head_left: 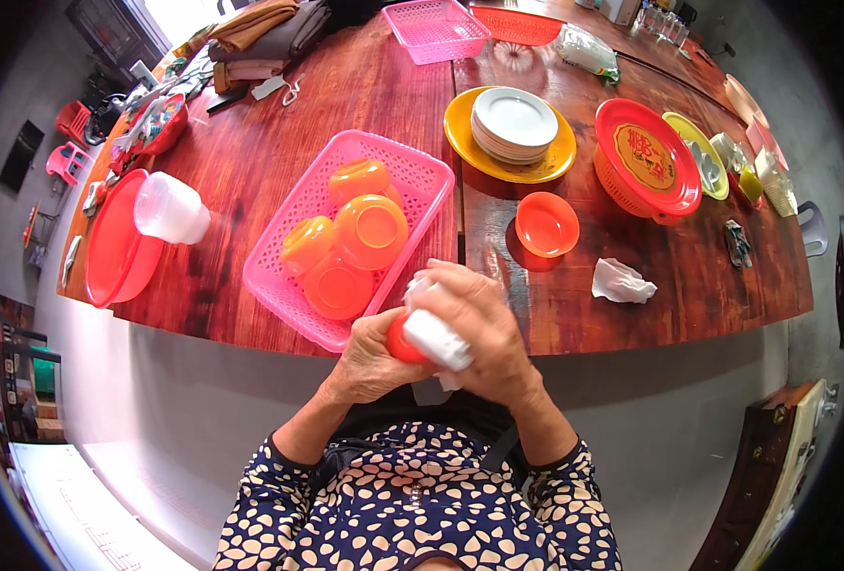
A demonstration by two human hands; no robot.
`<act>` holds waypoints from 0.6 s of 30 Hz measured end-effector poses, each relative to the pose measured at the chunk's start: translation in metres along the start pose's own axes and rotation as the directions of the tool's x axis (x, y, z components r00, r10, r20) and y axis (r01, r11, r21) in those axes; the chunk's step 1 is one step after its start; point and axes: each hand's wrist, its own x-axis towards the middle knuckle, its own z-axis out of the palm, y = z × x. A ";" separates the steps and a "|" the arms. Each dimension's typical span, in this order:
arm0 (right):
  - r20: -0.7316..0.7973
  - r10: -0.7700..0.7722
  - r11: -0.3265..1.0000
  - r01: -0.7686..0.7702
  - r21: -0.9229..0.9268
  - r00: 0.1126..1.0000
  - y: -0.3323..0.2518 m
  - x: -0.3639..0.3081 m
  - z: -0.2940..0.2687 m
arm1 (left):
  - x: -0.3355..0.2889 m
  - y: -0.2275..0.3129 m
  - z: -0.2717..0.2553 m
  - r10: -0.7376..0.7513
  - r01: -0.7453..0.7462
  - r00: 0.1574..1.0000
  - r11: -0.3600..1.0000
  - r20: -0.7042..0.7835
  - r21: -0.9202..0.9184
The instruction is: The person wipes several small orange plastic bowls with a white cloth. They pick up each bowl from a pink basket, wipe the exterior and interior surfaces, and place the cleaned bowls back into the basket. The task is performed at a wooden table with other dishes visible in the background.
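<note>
Both hands meet just off the near edge of the wooden table (251,171). Closest of all, the left hand (370,357) cups a small orange bowl (401,343) from below, its fingers closed around the bowl's side. Over the bowl, the right hand (479,328) is folded down, fingers shut on a white tissue (438,338) pressed against the bowl. Only a sliver of the bowl shows between the two hands, so its inside is hidden.

Just beyond the hands, a pink basket (289,224) lies on the table holding several more orange bowls (370,228), most turned upside down and leaning on one another. To the right of the basket, a single orange bowl (547,225) stands upright on the bare wood, with a crumpled tissue (622,282) near it. Farther back, a stack of white plates (512,122) rests on a yellow plate (460,133). Right of that is a red basket (622,186) with a red lid on it. At the table's left end, a clear plastic container (169,209) lies in a red basin (108,252). Another pink basket (435,29) stands at the far side.
</note>
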 end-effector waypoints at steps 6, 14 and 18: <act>-0.017 0.565 0.679 -0.453 0.577 0.825 0.013 -0.015 0.000 | -0.001 -0.015 0.002 0.087 -0.122 0.992 0.874 -0.096 -0.470; -0.274 0.092 0.991 -0.060 0.122 0.957 0.005 -0.046 0.029 | 0.007 -0.014 0.002 -0.098 0.013 0.994 0.482 -0.039 -0.876; -0.094 0.236 0.894 -0.178 0.412 0.967 0.010 -0.018 -0.005 | -0.003 -0.018 0.002 -0.090 0.109 0.993 0.544 0.072 -0.832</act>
